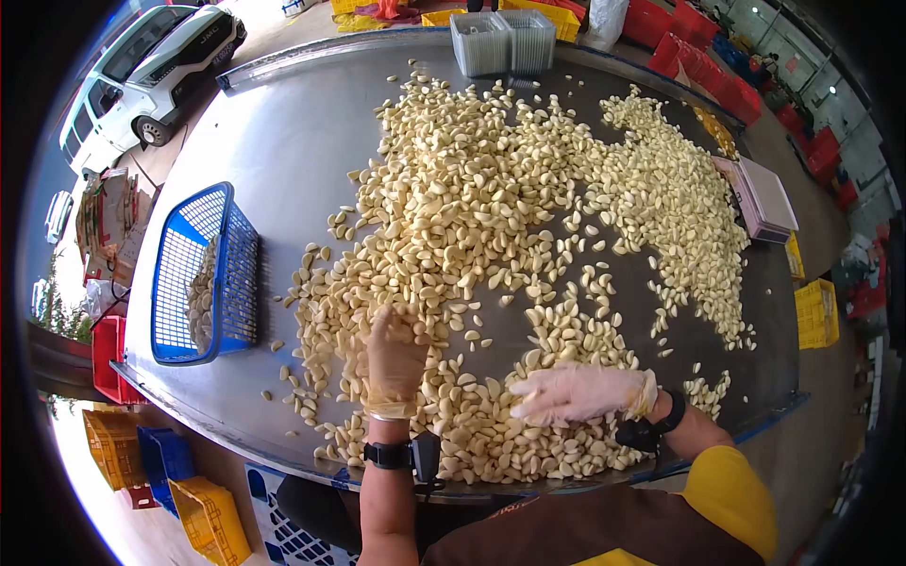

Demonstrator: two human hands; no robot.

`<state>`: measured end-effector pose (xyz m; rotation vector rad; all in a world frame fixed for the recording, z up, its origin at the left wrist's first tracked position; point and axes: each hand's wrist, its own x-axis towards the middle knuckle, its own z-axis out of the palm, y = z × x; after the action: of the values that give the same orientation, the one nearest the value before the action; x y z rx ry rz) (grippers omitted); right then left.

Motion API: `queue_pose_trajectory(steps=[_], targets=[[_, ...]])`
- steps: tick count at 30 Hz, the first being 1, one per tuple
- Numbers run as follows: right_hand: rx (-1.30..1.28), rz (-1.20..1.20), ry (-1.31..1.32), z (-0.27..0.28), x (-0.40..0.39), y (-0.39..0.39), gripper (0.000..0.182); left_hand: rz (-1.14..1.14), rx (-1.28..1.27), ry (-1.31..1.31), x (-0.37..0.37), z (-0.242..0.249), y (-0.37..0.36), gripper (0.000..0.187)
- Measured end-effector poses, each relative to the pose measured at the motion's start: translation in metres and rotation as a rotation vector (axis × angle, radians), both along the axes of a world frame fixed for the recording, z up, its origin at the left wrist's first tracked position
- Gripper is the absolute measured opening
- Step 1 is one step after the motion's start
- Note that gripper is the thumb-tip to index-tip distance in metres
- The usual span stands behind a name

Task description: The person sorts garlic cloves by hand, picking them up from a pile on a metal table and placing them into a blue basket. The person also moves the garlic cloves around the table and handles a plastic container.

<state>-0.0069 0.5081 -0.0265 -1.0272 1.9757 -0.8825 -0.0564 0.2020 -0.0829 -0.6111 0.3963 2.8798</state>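
Observation:
Peeled garlic cloves (453,189) lie in a large heap on the metal table (283,217) and spread down to its near edge. My left hand (396,363), in a thin translucent glove, is among the cloves at the heap's near left side. Its fingers are curled inward, and what they hold, if anything, is hidden. Flat across the cloves near the front edge lies my right hand (580,391), also gloved, with fingers stretched out to the left and nothing visibly gripped. Each wrist wears a black strap with a small device.
A blue plastic basket (222,283) with some cloves inside stands at the left. Stacked clear plastic trays (502,42) sit at the far edge. A second pile of cloves (670,179) and a pinkish-white box (763,200) are on the right. Yellow crates (209,519) stand below the left side.

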Motion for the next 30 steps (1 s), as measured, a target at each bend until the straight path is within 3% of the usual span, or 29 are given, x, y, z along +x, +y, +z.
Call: queue_pose_trajectory(steps=[1, 2, 3, 5, 6, 8, 9, 11, 12, 13, 16, 18, 19, 21, 23, 25, 29, 30], targets=[[0.008, -0.186, 0.009, 0.006, -0.017, -0.002, 0.034, -0.13, -0.147, -0.02, 0.002, 0.0, 0.004, 0.022], [0.012, -0.364, 0.017, 0.012, -0.035, -0.007, 0.034, -0.246, -0.03, 0.007, 0.002, 0.0, 0.01, 0.021], [-0.024, -0.543, -0.015, 0.001, -0.05, -0.011, 0.037, -0.28, -0.068, 0.019, 0.004, -0.009, 0.014, 0.02], [0.132, -0.546, 0.89, -0.045, -0.075, -0.015, 0.042, -0.286, -0.109, -0.058, 0.006, -0.002, 0.018, 0.019], [0.12, -0.532, 0.891, -0.04, -0.074, -0.025, 0.042, -0.268, -0.041, -0.028, 0.005, -0.004, 0.014, 0.019], [0.622, -0.218, 0.792, -0.026, -0.067, -0.045, 0.047, -0.136, -0.048, -0.037, 0.0, 0.005, 0.006, 0.019], [0.37, -0.132, 0.793, -0.033, -0.073, -0.042, 0.043, -0.023, -0.05, -0.057, 0.0, 0.006, 0.002, 0.019], [0.109, -0.264, 0.735, -0.028, -0.091, -0.073, 0.038, 0.037, -0.079, -0.078, -0.001, 0.0, -0.007, 0.017], [0.031, -0.302, 1.005, -0.03, -0.106, -0.09, 0.029, 0.046, -0.112, -0.076, 0.0, -0.004, -0.006, 0.017], [0.025, -0.334, 0.961, -0.043, -0.125, -0.105, 0.025, 0.054, -0.147, -0.069, 0.0, -0.007, -0.004, 0.016], [0.1, -0.418, 1.157, -0.082, -0.167, -0.143, 0.03, -0.013, -0.067, -0.083, -0.002, -0.01, -0.002, 0.013], [0.308, -0.447, 1.223, -0.088, -0.175, -0.155, 0.032, -0.015, -0.098, -0.116, -0.003, -0.009, -0.004, 0.019], [0.305, -0.441, 1.227, -0.088, -0.175, -0.154, 0.032, -0.008, -0.096, -0.114, -0.002, -0.009, -0.006, 0.019], [-0.124, -0.534, 0.941, -0.088, -0.17, -0.137, 0.033, -0.031, -0.249, -0.059, 0.001, -0.007, -0.005, 0.023], [-0.153, -0.577, 0.834, -0.071, -0.152, -0.126, 0.034, -0.081, -0.255, 0.043, 0.0, -0.003, -0.003, 0.024], [-0.412, -0.681, 0.131, -0.05, -0.119, -0.115, 0.033, -0.288, -0.733, 0.105, 0.002, 0.009, 0.007, 0.024], [-0.305, -0.56, 0.391, -0.026, -0.067, -0.098, 0.034, -0.42, -1.308, 0.3, 0.007, -0.018, 0.029, 0.039], [-0.201, -0.537, 0.479, -0.022, -0.057, -0.094, 0.036, -0.472, -1.457, 0.321, 0.01, -0.004, 0.031, 0.045]])
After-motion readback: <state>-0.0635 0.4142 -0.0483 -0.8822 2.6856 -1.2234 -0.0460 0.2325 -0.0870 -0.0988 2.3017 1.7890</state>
